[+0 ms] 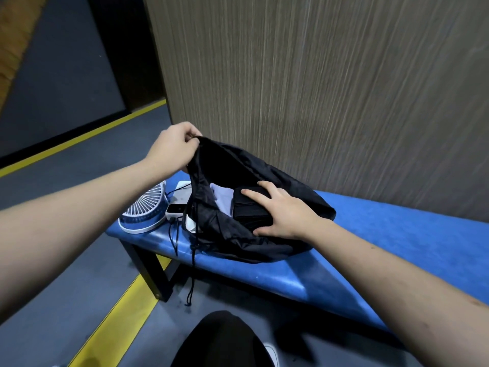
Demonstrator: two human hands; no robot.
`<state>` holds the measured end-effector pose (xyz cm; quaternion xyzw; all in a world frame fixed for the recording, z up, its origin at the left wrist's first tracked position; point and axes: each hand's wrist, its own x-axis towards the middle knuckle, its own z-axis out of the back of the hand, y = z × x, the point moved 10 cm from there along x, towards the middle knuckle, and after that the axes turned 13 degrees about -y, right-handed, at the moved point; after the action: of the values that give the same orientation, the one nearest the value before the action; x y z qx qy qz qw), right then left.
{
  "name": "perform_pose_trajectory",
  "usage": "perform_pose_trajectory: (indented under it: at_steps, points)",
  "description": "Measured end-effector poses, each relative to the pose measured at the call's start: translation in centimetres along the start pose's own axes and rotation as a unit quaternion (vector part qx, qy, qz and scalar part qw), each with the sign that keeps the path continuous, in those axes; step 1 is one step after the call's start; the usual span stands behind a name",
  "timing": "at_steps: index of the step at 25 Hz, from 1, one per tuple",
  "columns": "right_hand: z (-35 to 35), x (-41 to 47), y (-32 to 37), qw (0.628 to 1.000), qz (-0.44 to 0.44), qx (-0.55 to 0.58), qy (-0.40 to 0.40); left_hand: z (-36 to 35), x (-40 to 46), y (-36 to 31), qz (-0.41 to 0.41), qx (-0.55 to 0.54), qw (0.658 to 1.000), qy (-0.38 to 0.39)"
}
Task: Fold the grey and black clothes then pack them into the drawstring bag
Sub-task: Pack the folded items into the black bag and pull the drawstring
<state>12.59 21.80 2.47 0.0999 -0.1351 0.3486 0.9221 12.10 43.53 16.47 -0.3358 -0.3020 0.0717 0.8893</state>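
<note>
A black drawstring bag (pixel 304 192) lies on the blue bench (pixel 397 234) with its mouth facing me. My left hand (pixel 173 145) pinches the top rim of the mouth and lifts it. My right hand (pixel 284 210) grips the folded black garment (pixel 250 211), which sits partly inside the opening. A pale grey garment (pixel 223 196) shows deeper inside the bag, left of the black one. The bag's black cord (pixel 191 276) hangs over the bench's front edge.
A white and blue fan (pixel 144 210) lies on the bench's left end beside a white device (pixel 174 210) with a black cable. A wood-grain wall (pixel 317 88) rises behind the bench. Grey floor with yellow lines (pixel 113 316) lies below.
</note>
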Motion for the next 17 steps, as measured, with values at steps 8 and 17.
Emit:
perform_pose_trajectory:
  at_steps: [8,17]
  points:
    - [1.0,0.0,0.5,0.999,0.014,-0.025,-0.019,-0.5,-2.0,-1.4,-0.114,0.031,0.991,0.060]
    - [3.4,0.1,2.6,0.983,0.011,-0.154,-0.095,0.1,-2.2,-1.8,-0.124,0.038,0.989,0.065]
